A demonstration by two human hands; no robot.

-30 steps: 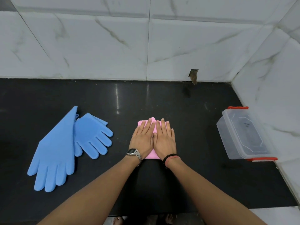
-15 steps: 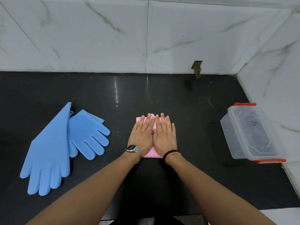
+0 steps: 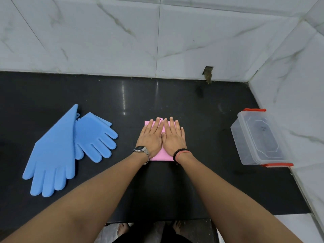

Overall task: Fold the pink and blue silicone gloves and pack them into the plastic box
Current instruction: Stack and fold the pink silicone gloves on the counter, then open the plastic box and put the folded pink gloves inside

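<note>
Left hand (image 3: 151, 137) and right hand (image 3: 173, 137), fingers straight, press flat what seems folded pink gloves (image 3: 162, 156).

left wrist: silver metal watch (image 3: 142, 150), dark face
right wrist: black bead bracelet (image 3: 177, 152), red band (image 3: 182, 153)
arms: bare, sleeveless
</note>
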